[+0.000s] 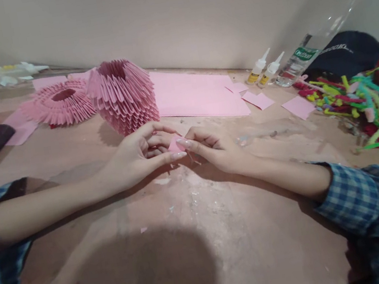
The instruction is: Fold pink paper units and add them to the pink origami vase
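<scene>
1. Small pink paper (176, 144): I see it between the fingertips of both hands, just above the table (259, 256). Its fold lines are too small for me to read.
2. Step, my judgement: shaping or creasing this piece by hand. Continuing that would call for edges kept aligned and firm thumb pressure, without skewing the paper.
3. Left hand (136, 151): thumb stretched along the paper's near edge, fingers loosely curved behind; a light pinch, with a gap between thumb and palm.
4. Right hand (220, 149): thumb and index finger closed on the paper's right side, thumb tip on its face; other fingers curled in.
5. Just beyond the left fingers: rounded folded-paper form (124, 97), upright; further left, a flatter pleated ring (67, 104).
6. Beyond both hands' fingertips: pink sheets (192, 95), lying flat.
7. Well right of the right fingers: two glue bottles (254, 73), upright, and tangled pipe cleaners (374, 116).
</scene>
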Tool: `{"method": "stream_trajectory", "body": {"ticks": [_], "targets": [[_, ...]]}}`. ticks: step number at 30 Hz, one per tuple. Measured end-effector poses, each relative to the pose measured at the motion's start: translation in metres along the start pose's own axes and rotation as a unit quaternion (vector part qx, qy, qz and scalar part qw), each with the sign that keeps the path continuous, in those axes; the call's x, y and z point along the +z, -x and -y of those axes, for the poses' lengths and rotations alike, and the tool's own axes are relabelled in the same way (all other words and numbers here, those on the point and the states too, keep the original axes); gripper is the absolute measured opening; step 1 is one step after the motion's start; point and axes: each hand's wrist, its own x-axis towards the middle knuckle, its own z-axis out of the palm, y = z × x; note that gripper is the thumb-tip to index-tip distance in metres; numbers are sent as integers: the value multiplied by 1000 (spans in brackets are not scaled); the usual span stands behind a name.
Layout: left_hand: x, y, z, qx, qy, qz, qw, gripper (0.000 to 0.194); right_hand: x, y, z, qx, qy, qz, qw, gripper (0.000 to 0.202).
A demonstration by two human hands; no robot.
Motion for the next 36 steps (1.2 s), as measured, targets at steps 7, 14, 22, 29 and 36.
{"method": "stream_trajectory", "body": {"ticks": [7, 14, 22, 29, 36], "targets": [[-6, -4, 11, 20, -8, 40, 999, 33, 6, 8, 12, -12, -7, 3, 1000, 42], [-7, 0, 3, 39, -103, 51, 993, 31, 1, 1, 10, -31, -34, -12, 999, 45], [-12, 1, -3, 139, -195, 57, 969, 47, 7, 0, 11, 6, -165, -6, 986, 41], [-12, 0, -3, 187, -231, 48, 954, 47, 4, 0, 6, -28, -53, 53, 997, 48], [-13, 4, 6, 316, -327, -16, 891, 25, 3, 3, 8, -37, -101, 94, 990, 45]]}}
